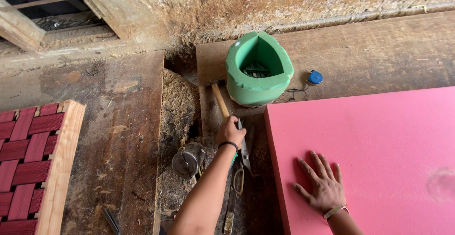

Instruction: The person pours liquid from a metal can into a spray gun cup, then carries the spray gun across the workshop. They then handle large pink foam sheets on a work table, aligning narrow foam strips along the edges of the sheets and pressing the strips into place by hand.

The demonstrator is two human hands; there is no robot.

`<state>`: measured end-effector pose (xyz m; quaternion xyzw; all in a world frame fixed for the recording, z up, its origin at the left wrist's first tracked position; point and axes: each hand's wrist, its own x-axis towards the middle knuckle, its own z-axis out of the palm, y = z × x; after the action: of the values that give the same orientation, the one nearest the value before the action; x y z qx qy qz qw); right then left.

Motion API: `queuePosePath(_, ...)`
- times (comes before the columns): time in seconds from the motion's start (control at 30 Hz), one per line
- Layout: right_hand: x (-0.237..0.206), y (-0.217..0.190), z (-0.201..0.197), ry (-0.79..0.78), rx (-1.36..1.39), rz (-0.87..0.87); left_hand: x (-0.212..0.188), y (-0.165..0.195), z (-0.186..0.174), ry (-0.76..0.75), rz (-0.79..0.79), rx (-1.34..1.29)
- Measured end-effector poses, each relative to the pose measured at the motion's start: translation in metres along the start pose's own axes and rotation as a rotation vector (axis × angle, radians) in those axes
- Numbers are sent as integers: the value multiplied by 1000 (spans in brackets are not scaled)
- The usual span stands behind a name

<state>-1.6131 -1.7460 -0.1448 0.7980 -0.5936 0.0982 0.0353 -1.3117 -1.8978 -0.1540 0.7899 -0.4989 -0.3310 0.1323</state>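
The left hand (230, 131) has its fingers closed around the wooden handle of a hammer (220, 100), gripped near its end, just left of the green foam tub (258, 69). It probably feels stiff and head-heavy. The right hand (321, 185) lies flat, fingers spread, on the soft pink foam sheet (379, 145) on the desk (118, 135).

The hammer (219, 98) head hides behind the green foam tub (258, 69); the pink foam sheet (379, 159) runs off-frame.
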Motion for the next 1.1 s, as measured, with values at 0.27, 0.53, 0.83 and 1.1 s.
queuePosePath(0.27, 0, 0, 11, 40, 57, 20, 86, 10, -21, 131, 111, -169)
queuePosePath(0.53, -8, 15, 54, 176, 78, 28, 169, 7, -107, 21, 227, 150)
queuePosePath(0.83, -14, 37, 81, 156, 19, -50, 252, 54, -133, -65, 304, 532)
queuePosePath(1.1, -12, 10, 24, 19, 144, 77, 226, 44, -56, 482, 342, 277)
